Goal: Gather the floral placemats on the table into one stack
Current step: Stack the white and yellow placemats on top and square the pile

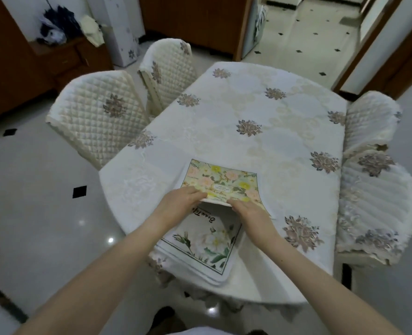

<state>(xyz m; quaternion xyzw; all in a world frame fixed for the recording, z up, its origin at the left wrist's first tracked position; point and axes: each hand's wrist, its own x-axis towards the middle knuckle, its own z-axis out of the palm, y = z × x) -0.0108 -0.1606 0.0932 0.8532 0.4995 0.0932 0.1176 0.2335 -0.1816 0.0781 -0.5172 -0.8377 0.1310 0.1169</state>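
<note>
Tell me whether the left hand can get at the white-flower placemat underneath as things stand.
Probably yes. The left hand holds the near edge of the yellow-pink placemat lifted, directly above the white-flower placemat, whose near half lies uncovered; only its far part sits under the upper mat.

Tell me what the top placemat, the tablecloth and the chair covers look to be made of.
Top placemat: probably soft printed fabric or flexible vinyl; its near edge bends up where both hands lift it.
Tablecloth: woven cloth, matte, with raised-looking flower motifs, likely embroidered.
Chair covers: quilted padded fabric; diamond stitching shows.

Yellow-pink floral placemat (221, 183) overlaps the white-flowered placemat stack (200, 247) at the table's near edge.
</note>
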